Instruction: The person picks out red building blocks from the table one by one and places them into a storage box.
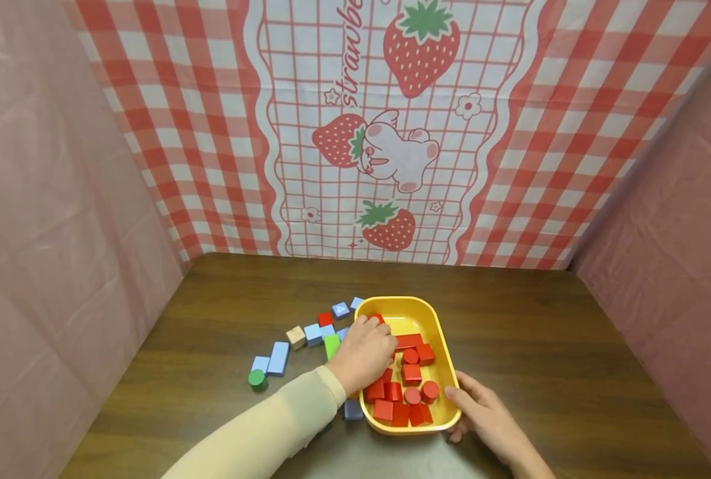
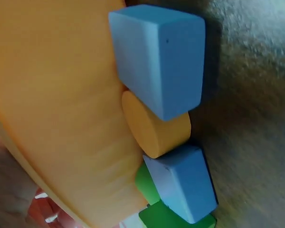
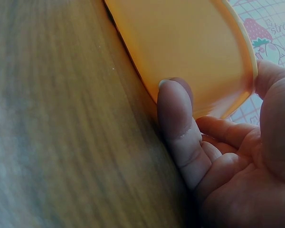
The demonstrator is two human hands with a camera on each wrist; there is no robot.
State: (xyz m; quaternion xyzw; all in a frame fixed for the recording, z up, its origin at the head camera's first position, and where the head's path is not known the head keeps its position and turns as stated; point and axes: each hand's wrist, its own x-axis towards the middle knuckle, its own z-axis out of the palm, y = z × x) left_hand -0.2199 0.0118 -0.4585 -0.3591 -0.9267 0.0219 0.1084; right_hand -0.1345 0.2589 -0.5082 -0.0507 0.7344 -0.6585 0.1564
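A yellow plastic tray holds several red toy blocks, some cubes and some cylinders. My left hand reaches over the tray's left rim, knuckles up, among the red blocks. Its fingertips are hidden, so whether they grip a block does not show. At the tray's near right corner, my right hand grips the wall, thumb at the rim. In the right wrist view, a fingertip of this hand presses the outer wall of the tray low down.
Left of the tray lie loose blocks: blue blocks, a natural wood cube, a red block, a light green block and a green cylinder. The left wrist view shows an orange cylinder against the tray's outer wall.
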